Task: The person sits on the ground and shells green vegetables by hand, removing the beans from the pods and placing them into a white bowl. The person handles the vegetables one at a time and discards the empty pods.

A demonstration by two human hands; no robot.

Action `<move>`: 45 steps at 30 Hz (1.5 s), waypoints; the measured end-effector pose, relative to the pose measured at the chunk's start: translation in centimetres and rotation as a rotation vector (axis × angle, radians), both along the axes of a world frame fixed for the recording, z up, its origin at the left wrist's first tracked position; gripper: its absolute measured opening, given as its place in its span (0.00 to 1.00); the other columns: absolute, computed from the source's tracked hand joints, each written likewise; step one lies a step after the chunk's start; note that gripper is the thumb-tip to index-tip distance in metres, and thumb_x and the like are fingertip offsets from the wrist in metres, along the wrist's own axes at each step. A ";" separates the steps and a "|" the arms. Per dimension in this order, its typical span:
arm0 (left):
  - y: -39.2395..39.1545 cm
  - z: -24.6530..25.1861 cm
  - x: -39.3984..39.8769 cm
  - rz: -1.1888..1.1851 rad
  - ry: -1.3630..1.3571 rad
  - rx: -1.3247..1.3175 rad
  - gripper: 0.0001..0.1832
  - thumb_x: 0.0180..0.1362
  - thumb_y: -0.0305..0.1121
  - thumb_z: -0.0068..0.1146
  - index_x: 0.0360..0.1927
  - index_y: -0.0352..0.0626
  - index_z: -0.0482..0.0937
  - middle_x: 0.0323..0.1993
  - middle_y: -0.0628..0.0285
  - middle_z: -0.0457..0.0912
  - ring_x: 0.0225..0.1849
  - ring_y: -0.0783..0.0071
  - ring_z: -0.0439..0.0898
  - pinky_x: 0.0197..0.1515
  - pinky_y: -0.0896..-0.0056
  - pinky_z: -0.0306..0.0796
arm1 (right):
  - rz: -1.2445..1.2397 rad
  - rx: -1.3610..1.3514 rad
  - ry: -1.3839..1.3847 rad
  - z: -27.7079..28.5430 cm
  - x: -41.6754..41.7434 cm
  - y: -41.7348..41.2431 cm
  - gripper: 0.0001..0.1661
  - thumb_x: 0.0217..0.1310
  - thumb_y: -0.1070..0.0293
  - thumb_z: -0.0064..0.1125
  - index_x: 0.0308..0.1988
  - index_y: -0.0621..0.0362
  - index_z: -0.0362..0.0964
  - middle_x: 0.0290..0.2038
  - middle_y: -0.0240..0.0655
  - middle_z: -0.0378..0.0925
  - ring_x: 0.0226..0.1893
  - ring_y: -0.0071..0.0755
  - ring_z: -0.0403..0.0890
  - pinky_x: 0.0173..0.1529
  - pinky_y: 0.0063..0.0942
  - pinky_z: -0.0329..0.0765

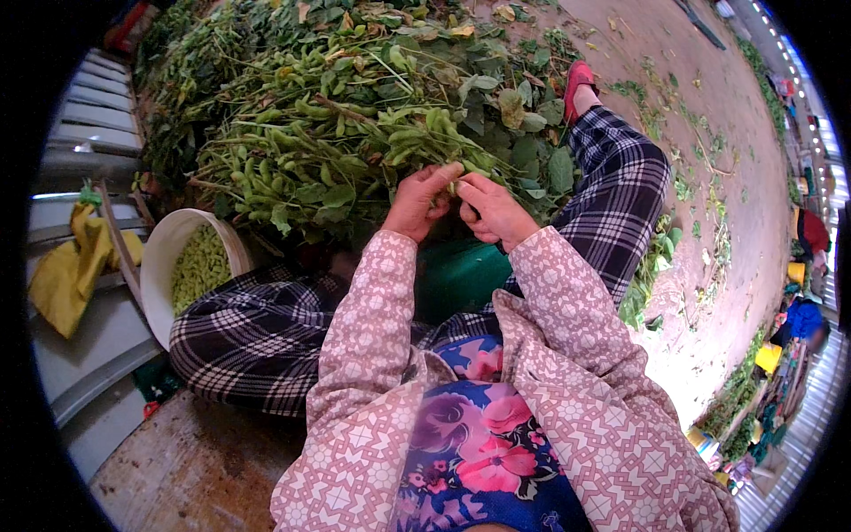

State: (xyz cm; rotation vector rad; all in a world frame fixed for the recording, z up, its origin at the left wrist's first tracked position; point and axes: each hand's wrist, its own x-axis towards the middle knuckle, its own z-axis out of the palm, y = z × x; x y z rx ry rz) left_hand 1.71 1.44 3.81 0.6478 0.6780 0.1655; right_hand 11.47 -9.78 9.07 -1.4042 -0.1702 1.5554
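Observation:
Both my hands meet over the near edge of a large heap of cut soybean plants [299, 146] thick with green pods. My left hand [423, 199] has its thumb and forefinger pinched on a green pod [453, 187]. From the other side, my right hand [492, 207] pinches at the same pod, its other fingers curled in. Under my wrists, between my legs, lies something dark green [462, 272], partly hidden by my sleeves. A white plastic bucket [156, 266], tilted beside my bent left knee, holds shelled green beans [201, 263].
A yellow cloth or bag [73, 266] hangs by the corrugated metal wall [100, 113] at left. Loose leaves and stems litter the earthen floor [718, 133] at right. Far right, people [804, 319] sit among plants, with a yellow bucket [768, 358] nearby.

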 end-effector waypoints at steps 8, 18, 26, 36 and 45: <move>-0.4 0.0 -0.1 0.061 -0.036 0.010 0.09 0.58 0.35 0.55 0.37 0.42 0.74 0.25 0.71 0.73 0.17 0.87 0.65 0.13 0.88 0.53 | -0.134 0.074 0.228 -1.0 0.5 -0.1 0.06 0.67 0.61 0.42 0.39 0.49 0.60 0.17 0.22 0.56 0.11 0.13 0.52 0.11 0.14 0.48; -1.0 0.6 0.7 0.129 0.006 0.030 0.12 0.61 0.31 0.41 0.40 0.37 0.76 0.26 0.69 0.74 0.16 0.87 0.63 0.14 0.86 0.54 | 0.024 0.100 -1.097 -3.4 -0.8 1.1 0.15 0.56 0.62 0.54 0.37 0.62 0.65 0.27 0.47 0.75 0.28 0.49 0.77 0.33 0.38 0.72; -1.0 -0.3 0.2 0.113 -0.038 -0.138 0.12 0.63 0.40 0.40 0.44 0.50 0.72 0.27 0.76 0.73 0.20 0.89 0.66 0.15 0.86 0.53 | 0.146 0.385 -1.424 1.7 -2.0 5.3 0.17 0.49 0.63 0.60 0.39 0.57 0.66 0.32 0.40 0.73 0.30 0.45 0.76 0.35 0.36 0.72; 1.1 0.4 -1.4 0.200 -0.211 -0.114 0.11 0.63 0.40 0.44 0.36 0.44 0.71 0.25 0.69 0.71 0.18 0.85 0.65 0.13 0.88 0.53 | 0.049 0.362 -1.419 0.7 0.2 5.7 0.12 0.51 0.65 0.56 0.32 0.60 0.67 0.29 0.44 0.72 0.31 0.51 0.75 0.34 0.39 0.71; 1.7 1.1 -0.1 0.214 -0.134 -0.151 0.09 0.61 0.37 0.49 0.30 0.43 0.72 0.18 0.71 0.68 0.13 0.86 0.62 0.10 0.87 0.50 | 0.016 0.372 -1.342 -1.4 -0.4 3.9 0.12 0.54 0.66 0.54 0.33 0.63 0.66 0.21 0.43 0.69 0.21 0.42 0.71 0.29 0.31 0.69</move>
